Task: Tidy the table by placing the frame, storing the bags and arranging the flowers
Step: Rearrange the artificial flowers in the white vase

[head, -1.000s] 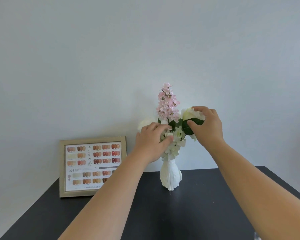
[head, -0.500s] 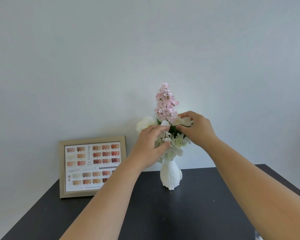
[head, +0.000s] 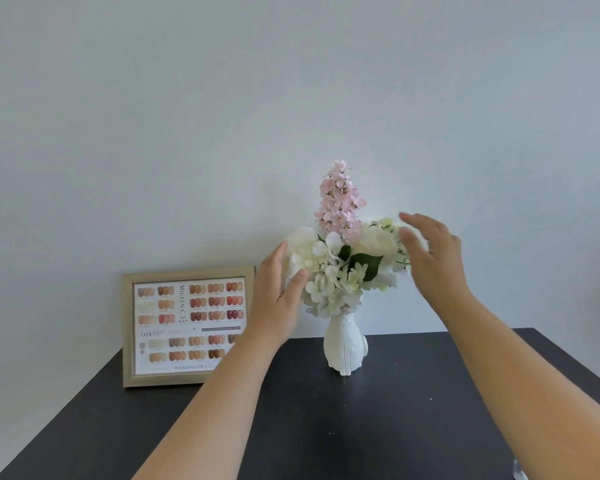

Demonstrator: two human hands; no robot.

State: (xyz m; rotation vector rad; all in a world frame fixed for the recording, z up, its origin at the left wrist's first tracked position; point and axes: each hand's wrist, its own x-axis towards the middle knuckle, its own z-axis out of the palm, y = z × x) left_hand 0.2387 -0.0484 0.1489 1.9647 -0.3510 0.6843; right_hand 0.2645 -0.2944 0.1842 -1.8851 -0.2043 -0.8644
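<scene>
A white vase (head: 344, 344) stands upright near the back of the black table (head: 343, 427). It holds white flowers (head: 336, 275) and one tall pink flower spike (head: 340, 202). My left hand (head: 278, 289) is open at the left side of the bunch, its fingertips touching the white blooms. My right hand (head: 430, 254) is open at the right side, fingers spread and slightly blurred, just in front of the blooms. A gold-edged frame (head: 187, 327) with a colour chart leans upright against the wall at the back left. No bags are in view.
A pale wall rises directly behind the table. The table's back right corner (head: 534, 330) lies right of the vase. A small clear object (head: 520, 472) peeks in at the bottom right edge.
Both hands have let go of the flowers and drawn apart to either side of the bunch. The white blooms now spread wider around the pink spike.
</scene>
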